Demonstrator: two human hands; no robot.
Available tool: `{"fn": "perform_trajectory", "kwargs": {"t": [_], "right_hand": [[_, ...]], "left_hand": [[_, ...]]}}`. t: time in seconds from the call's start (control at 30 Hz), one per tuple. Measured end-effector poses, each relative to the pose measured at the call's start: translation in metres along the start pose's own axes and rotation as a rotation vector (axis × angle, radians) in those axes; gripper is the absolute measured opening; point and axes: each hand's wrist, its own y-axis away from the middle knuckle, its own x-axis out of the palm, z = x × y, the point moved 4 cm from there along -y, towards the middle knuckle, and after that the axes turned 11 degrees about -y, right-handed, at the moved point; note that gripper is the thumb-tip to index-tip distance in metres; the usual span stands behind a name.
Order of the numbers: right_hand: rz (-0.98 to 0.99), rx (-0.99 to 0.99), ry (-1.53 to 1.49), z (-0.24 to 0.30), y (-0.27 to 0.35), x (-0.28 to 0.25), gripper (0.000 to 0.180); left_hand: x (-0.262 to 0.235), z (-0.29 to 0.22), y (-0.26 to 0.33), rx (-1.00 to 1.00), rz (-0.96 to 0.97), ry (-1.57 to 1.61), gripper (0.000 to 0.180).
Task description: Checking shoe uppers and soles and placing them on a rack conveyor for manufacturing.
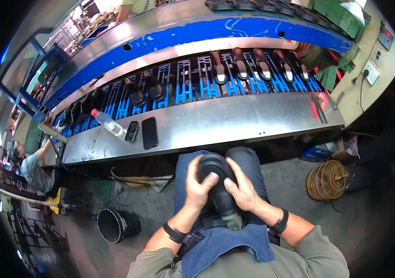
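Note:
A black shoe (222,202) lies lengthwise over my lap, its rounded toe pointing away from me. A grey-green piece, perhaps the end of a shoe last (232,221), shows at its near end. My left hand (198,186) wraps the left side of the toe, thumb on top. From the right, my right hand (243,189) grips the same shoe, its thumb also pressed on the upper. Under the shoe are my jeans and a blue cloth (227,243) over my waist.
Ahead runs a metal bench (216,118) with a blue-slatted conveyor (183,95) carrying several shoes. On the bench lie a bottle (109,125), a phone (149,132) and hand tools (318,109). A black bucket (118,225), a wicker basket (325,180) and a co-worker (35,171) flank me.

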Motion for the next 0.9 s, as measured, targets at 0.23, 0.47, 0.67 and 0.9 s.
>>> {"fn": "perform_trajectory", "kwargs": {"t": [0.23, 0.47, 0.67, 0.9], "right_hand": [[-0.381, -0.193, 0.124, 0.030, 0.045, -0.114, 0.062], [-0.424, 0.031, 0.159, -0.063, 0.001, -0.137, 0.053], [-0.121, 0.386, 0.023, -0.085, -0.155, -0.154, 0.073], [-0.307, 0.118, 0.662, -0.183, -0.441, -0.140, 0.093]], "left_hand": [[0.015, 0.056, 0.025, -0.891, 0.190, 0.149, 0.064], [0.082, 0.064, -0.012, 0.435, 0.646, -0.622, 0.087], [0.061, 0.071, -0.116, -0.100, 0.484, -0.586, 0.089], [-0.050, 0.085, -0.424, -0.070, -0.198, -0.783, 0.069]]}}
